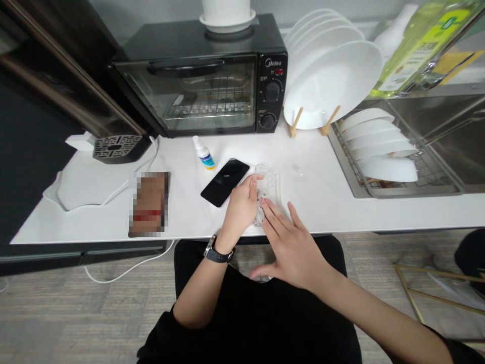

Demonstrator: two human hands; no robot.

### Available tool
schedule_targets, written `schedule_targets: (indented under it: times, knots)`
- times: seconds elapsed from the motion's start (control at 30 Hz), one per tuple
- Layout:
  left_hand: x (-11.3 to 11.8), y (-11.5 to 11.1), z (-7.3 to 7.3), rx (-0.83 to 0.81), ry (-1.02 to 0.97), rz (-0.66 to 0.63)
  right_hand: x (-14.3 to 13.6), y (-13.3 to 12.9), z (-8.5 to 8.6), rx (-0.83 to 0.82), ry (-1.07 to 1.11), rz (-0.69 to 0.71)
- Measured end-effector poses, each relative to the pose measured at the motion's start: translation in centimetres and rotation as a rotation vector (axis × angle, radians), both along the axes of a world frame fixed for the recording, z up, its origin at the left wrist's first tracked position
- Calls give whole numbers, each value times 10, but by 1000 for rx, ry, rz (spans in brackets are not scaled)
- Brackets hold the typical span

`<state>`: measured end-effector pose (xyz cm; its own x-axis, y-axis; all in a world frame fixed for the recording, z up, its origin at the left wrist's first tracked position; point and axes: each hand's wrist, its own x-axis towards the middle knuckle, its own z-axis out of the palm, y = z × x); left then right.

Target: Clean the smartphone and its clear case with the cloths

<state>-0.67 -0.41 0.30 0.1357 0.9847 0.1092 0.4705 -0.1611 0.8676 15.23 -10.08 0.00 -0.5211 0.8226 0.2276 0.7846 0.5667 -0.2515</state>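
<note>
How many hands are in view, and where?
2: the left hand at the clear case, beside the black phone; the right hand with its fingers over the case's nearer part.

The left hand [241, 206] holds a clear phone case [270, 186] against the white counter [314, 212], and the fingers of the right hand [290, 245] touch its near part. Just left lies a black phone [225, 182], with a small spray bottle [203, 152] beyond it. A toaster oven [200, 86] stands at the far side, left of upright white plates [333, 83].
</note>
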Motion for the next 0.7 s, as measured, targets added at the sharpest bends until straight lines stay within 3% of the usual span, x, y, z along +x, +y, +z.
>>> schedule_targets:
  times: [0.13, 0.23, 0.37, 0.47, 0.57, 0.7]
  knots:
    - [1, 1, -3, -193, -79, -51, 1, 35, -2, -1, 19, -110]
    - [0, 3, -6, -148, -77, -43, -11, 55, -3, -7, 43, -122]
    - [-1, 2, -4, -29, -30, 6, -10, 22, -4, 10, 43, -6]
    - [1, 0, -1, -60, -15, -1, 7, 3, -2, 27, 1, 26]
    - [3, 0, -2, -158, -100, -48, 14, 27, 1, 19, -20, -45]
    - [1, 4, -4, -195, -134, -44, -5, 61, 2, -40, 8, -140]
